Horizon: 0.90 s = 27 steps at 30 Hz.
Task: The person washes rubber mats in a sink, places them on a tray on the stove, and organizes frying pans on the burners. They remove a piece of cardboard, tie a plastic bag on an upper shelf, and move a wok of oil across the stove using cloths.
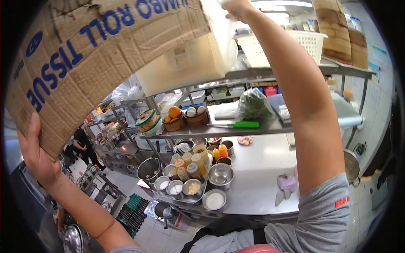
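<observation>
A large sheet of brown cardboard (105, 38), printed with blue "JUMBO ROLL TISSUE" lettering, is raised across the upper left. My left hand (38, 154) grips its lower left edge. Behind the cardboard, a translucent plastic bin (185, 63) sits high at the level of the top shelf. Up at the frame's top edge, my right hand (238, 10) has its fingers bent against the upper side of this bin; part of the hand is cut off.
A steel shelf (270, 126) holds a green-handled knife (238, 125), bagged greens (255, 105) and small baskets. Below, sauce bottles (197, 162) and steel bowls (220, 176) crowd the counter. A white basket (303, 42) stands on the upper shelf. Another person (84, 147) stands far left.
</observation>
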{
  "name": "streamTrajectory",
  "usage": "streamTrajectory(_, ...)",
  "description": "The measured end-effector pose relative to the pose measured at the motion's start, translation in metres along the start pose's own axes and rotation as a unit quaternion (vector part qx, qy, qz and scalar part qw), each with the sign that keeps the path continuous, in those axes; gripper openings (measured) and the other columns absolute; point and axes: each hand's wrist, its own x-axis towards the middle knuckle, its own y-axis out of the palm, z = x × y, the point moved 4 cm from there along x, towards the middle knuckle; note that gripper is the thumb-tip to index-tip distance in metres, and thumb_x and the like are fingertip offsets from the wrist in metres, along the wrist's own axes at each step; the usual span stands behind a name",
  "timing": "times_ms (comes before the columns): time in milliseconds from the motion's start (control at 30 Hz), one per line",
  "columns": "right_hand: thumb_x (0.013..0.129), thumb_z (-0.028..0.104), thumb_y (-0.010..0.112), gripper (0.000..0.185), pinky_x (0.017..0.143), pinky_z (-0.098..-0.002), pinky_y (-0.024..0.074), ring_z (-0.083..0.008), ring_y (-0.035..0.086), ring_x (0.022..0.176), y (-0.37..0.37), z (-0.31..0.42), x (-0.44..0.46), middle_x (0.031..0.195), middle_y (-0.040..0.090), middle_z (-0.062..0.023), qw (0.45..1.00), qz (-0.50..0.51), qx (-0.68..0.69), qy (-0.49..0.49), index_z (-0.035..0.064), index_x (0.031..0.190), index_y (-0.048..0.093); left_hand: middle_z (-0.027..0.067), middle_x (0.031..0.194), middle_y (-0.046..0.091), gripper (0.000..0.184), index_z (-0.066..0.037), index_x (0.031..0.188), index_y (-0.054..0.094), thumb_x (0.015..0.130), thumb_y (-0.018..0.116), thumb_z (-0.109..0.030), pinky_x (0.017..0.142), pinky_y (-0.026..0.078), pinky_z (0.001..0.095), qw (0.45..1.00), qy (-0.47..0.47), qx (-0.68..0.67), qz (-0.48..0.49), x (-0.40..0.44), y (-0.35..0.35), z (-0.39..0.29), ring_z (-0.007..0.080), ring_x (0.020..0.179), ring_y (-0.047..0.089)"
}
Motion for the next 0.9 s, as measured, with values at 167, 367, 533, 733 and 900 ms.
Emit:
streamTrajectory(167, 0.087, 0.021, 0.072, 0.032, 0.059, -0.0396, 0.0573, -0.0255, 0.073, 0.066, -0.042, -0.003, -0.023, 0.085, 0.075, -0.0184, 0.989, -0.098, 0.110, 0.003, -0.0053, 0.105, 0.076, 0.0146, 0.132, 0.066, 0.042, 0.006, 0.142, 0.053, 0.105, 0.061, -0.011, 0.102, 0.052, 0.0321, 0.995, -0.090, 0.015, 0.042, 0.002, 0.080, -0.061, 0.0196, 0.117, 0.067)
streamTrajectory(367, 0.091, 0.025, 0.072, 0.032, 0.066, -0.0479, 0.0543, -0.0233, 0.068, 0.080, -0.057, -0.014, -0.017, 0.093, 0.069, -0.0154, 0.947, 0.006, 0.317, 0.045, -0.0003, 0.110, 0.070, 0.0126, 0.121, 0.071, 0.036, 0.006, 0.133, 0.057, 0.103, 0.064, -0.013, 0.095, 0.054, 0.0299, 0.982, -0.090, 0.154, 0.070, 0.001, 0.174, -0.098, 0.0166, 0.106, 0.070)
streamTrajectory(533, 0.099, 0.032, 0.070, 0.045, 0.076, -0.0339, 0.0576, -0.0179, 0.070, 0.088, -0.056, -0.013, -0.008, 0.104, 0.072, -0.0113, 0.951, 0.007, 0.309, -0.013, -0.0032, 0.126, 0.066, 0.0129, 0.119, 0.072, 0.033, 0.007, 0.129, 0.059, 0.101, 0.062, -0.011, 0.092, 0.055, 0.0300, 0.971, -0.072, 0.207, 0.095, -0.008, 0.237, -0.124, 0.0170, 0.103, 0.071)
streamTrajectory(733, 0.090, 0.022, 0.067, 0.033, 0.076, -0.0462, 0.0558, -0.0319, 0.071, 0.089, -0.059, -0.009, -0.010, 0.101, 0.072, -0.0224, 0.947, -0.097, 0.299, -0.071, -0.0029, 0.112, 0.070, 0.0127, 0.116, 0.072, 0.034, 0.007, 0.126, 0.060, 0.098, 0.065, -0.011, 0.088, 0.056, 0.0320, 0.966, -0.046, 0.233, 0.104, -0.012, 0.285, -0.119, 0.0166, 0.101, 0.070)
streamTrajectory(900, 0.084, 0.018, 0.063, 0.047, 0.090, -0.0445, 0.0558, -0.0394, 0.072, 0.107, -0.070, 0.003, -0.050, 0.115, 0.072, -0.0328, 0.970, 0.030, 0.218, -0.102, -0.0093, 0.121, 0.068, 0.0214, 0.116, 0.073, 0.043, 0.008, 0.135, 0.051, 0.099, 0.063, -0.012, 0.090, 0.058, 0.0404, 0.925, -0.013, 0.359, 0.119, 0.024, 0.319, -0.089, 0.0299, 0.102, 0.074)
